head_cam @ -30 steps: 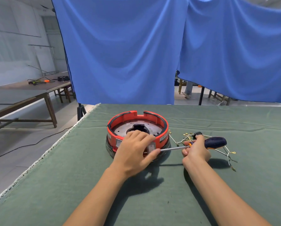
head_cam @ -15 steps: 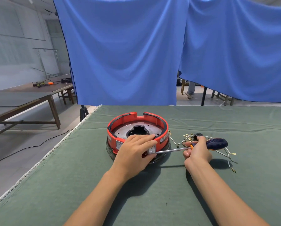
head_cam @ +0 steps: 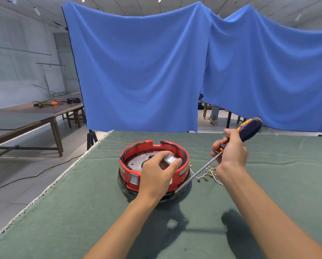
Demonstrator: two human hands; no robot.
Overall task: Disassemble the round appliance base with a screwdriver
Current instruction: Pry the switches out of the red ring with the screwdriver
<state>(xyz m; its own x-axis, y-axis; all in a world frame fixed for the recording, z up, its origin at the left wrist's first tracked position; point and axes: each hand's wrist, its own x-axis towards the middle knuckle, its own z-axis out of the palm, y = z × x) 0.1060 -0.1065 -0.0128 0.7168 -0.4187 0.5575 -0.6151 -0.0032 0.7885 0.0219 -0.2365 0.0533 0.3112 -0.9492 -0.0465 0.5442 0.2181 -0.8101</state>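
1. The round appliance base (head_cam: 153, 168), red ring on a dark bottom, sits on the green table cover (head_cam: 81, 212), near the table's left edge and in front of you.
2. Your left hand (head_cam: 157, 173) is over the near rim of the base, thumb and fingers pinching a small grey block (head_cam: 169, 159) held just above the ring's inside.
3. A grey rocker switch (head_cam: 134, 178) shows in the red wall, just left of your left wrist.
4. Your right hand (head_cam: 231, 152) is raised to the right of the base, fingers curled round the screwdriver (head_cam: 231, 144) where the dark blue and orange handle meets the shaft.
5. The handle points up and to the right; the metal shaft slants down to the left, its tip at the near right edge of the base. Contact there is too blurred to confirm.
6. A tangle of thin wires (head_cam: 209, 173) with small yellow ends lies on the cover right of the base, partly behind your right forearm.
7. Blue cloth (head_cam: 147, 71) hangs behind the table.
8. A brown side table (head_cam: 35, 116) stands far left with cables on it.
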